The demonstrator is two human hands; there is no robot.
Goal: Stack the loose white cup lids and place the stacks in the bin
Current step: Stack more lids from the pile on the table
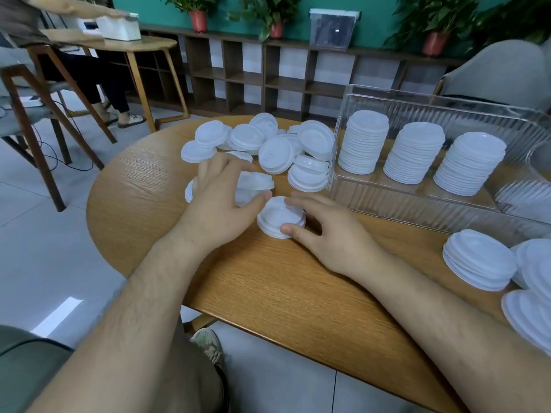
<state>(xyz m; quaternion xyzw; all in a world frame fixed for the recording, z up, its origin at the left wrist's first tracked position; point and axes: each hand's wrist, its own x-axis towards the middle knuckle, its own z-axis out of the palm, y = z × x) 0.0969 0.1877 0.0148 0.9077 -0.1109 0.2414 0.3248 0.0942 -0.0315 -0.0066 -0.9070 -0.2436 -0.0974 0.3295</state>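
The round, wood-grain worktop (268,287) carries everything. On its right side stands the clear, ribbed plastic bin (447,210), already holding three tall stacks of white cup lids (413,155) side by side. Beyond the hands, toward the far edge, lies the loose heap of white plastic cup lids (277,144), tumbled and overlapping at odd angles. At the near right edge sit a few short stacks of white lids outside the bin (478,263).

Directly in front of the person, between heap and body, rests the small started stack of white lids (280,217), lying flat. The right hand (331,231) pinches it, thumb at the near rim and fingers over the far rim. The left hand (220,198) is spread open, palm down, over a couple of lids at the heap's near edge, its thumb just beside the started stack; whether it grips one I cannot tell.

The heap lies forward and slightly left, nearer the left hand; the bin lies forward-right, nearer the right hand.
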